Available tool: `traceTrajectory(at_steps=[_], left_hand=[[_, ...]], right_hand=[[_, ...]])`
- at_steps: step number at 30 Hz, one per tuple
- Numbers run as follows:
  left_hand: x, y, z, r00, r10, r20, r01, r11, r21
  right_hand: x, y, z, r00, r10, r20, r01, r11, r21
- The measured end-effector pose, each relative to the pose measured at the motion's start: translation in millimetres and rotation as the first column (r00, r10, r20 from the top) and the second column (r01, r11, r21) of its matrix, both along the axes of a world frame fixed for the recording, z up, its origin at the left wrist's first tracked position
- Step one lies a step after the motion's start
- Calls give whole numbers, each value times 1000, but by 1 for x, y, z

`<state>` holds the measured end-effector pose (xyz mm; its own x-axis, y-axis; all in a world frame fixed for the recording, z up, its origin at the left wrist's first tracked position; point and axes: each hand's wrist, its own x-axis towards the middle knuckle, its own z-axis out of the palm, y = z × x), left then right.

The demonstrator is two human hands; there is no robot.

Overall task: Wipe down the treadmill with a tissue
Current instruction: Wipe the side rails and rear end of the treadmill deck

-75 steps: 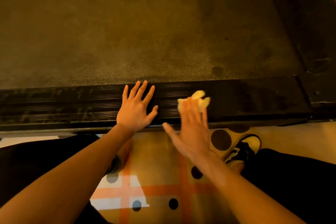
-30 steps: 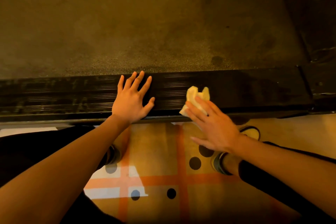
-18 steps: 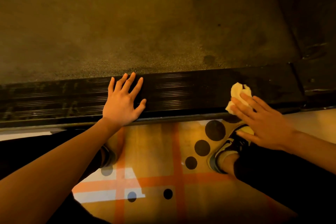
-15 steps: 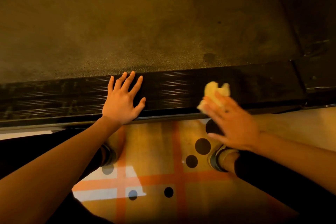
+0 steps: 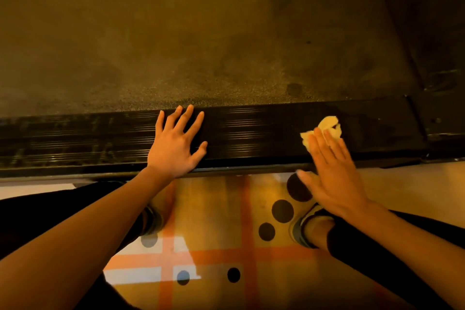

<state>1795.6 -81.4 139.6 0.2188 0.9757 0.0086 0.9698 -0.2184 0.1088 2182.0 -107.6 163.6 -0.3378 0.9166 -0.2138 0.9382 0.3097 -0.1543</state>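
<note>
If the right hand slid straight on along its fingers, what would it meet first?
The tissue pressed under the right hand leads, over more of the ribbed side rail, then probably the treadmill belt. Nothing else shows in that line.

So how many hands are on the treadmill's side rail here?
2. The left hand lies flat, fingers spread, midway along the ribbed side rail; the right hand presses the crumpled tissue onto it farther right. Neither is hidden.
</note>
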Motion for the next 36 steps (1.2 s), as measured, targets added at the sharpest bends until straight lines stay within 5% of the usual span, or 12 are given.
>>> traceTrajectory(at_steps=[5, 9, 13, 16, 21, 24, 29, 32, 36], left_hand=[[0, -1, 2, 1000, 1, -17, -2, 1000, -22], [1, 1, 1, 1000, 2, -16, -3, 1000, -31], [1, 0, 1, 1000, 2, 0, -2, 1000, -23], [1, 0, -2, 1000, 11, 9, -10, 1000, -19], [0, -1, -1, 1000, 5, 9, -5, 1000, -30], [1, -1, 0, 1000, 2, 2, -2, 999, -33], [2, 0, -1, 1000, 0, -6, 0, 1000, -21], [1, 0, -2, 1000, 0, -3, 0, 1000, -22], [3, -1, 0, 1000, 10, 1, -10, 999, -41]], right_hand=[[-139, 21, -3, 992, -5, -123, 0, 999, -34], [-117, 31, 3, 996, 73, -52, -74, 997, -9], [-26, 45, 4, 977, -205, 58, 205, 979, -1], [-40, 52, 6, 922, -387, 3, 386, 921, -53], [-164, 40, 7, 980, -143, -139, 133, 988, -79], [-165, 43, 8, 994, -13, -112, 3, 996, -88], [-53, 60, 2, 968, -251, -3, 251, 968, -28], [-61, 68, 3, 911, -411, -39, 407, 910, -82], [-143, 59, 3, 978, -172, -114, 167, 984, -59]])
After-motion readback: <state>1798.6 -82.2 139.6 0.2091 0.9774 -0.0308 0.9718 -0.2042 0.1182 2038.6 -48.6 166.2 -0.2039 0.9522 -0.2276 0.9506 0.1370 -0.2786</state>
